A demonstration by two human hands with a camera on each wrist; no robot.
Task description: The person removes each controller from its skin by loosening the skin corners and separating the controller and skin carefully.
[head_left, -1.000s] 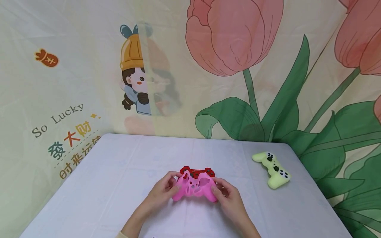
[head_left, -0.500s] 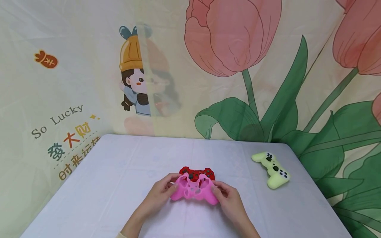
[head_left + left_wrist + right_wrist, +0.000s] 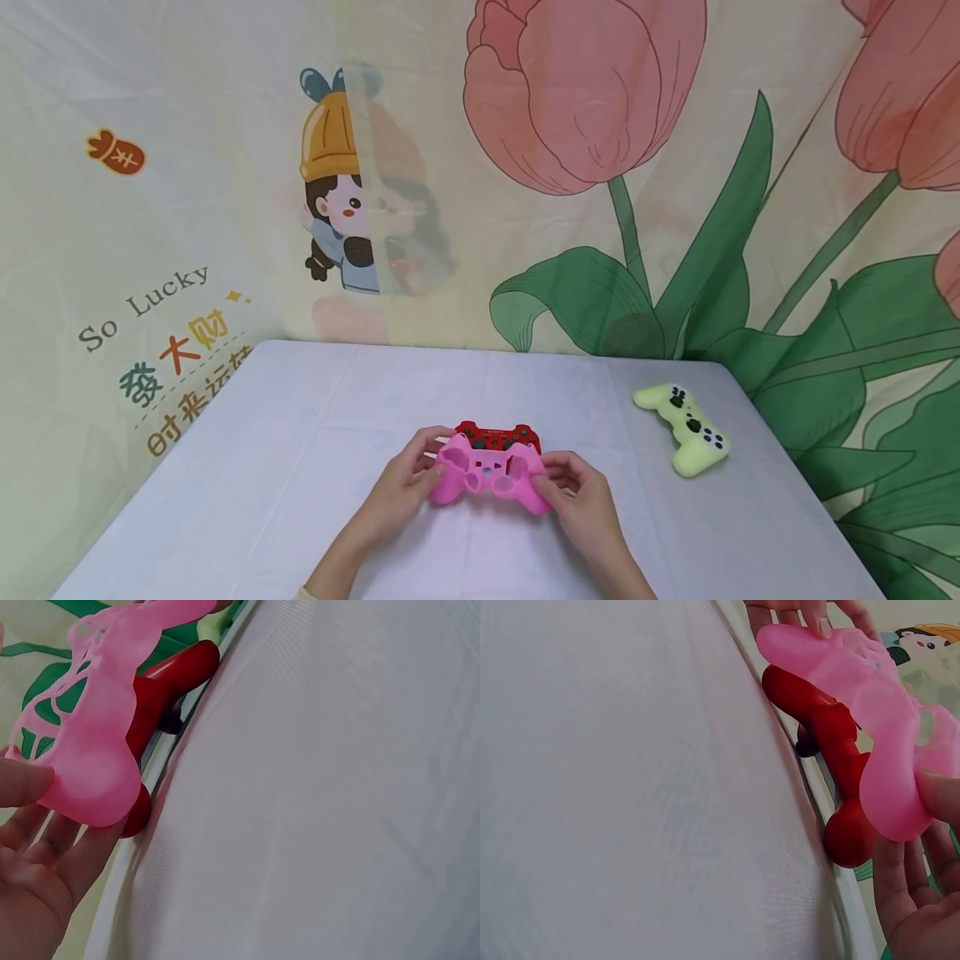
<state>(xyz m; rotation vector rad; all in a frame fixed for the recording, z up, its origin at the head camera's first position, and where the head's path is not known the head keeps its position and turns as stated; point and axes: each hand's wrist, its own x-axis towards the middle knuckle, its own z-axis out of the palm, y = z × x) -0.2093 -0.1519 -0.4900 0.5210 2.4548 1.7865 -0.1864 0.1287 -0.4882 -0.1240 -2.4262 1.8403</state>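
A soft pink controller cover (image 3: pixel 450 478) with cut-out holes is held up between both hands, one at each grip end. On its left end, my left hand (image 3: pixel 405 483) pinches it with the thumb on top and fingers beneath. The right hand (image 3: pixel 588 504) grips the opposite end the same way. Just behind the cover lies a red game controller (image 3: pixel 497 437), its lower part hidden in the head view. Both wrist views show the pink cover (image 3: pixel 97 750) raised above the red controller (image 3: pixel 844 750), with a gap between them.
A pale yellow-green game controller (image 3: pixel 693 437) with black sticks and buttons lies to the right on the white-covered table (image 3: pixel 300 500). Behind the table hangs a printed cloth (image 3: pixel 465 317) with tulips and a cartoon figure.
The pink cover has tilted back and forth slightly in both hands and shifted a little toward the person. Both hands keep their hold, and the red controller stays in place.
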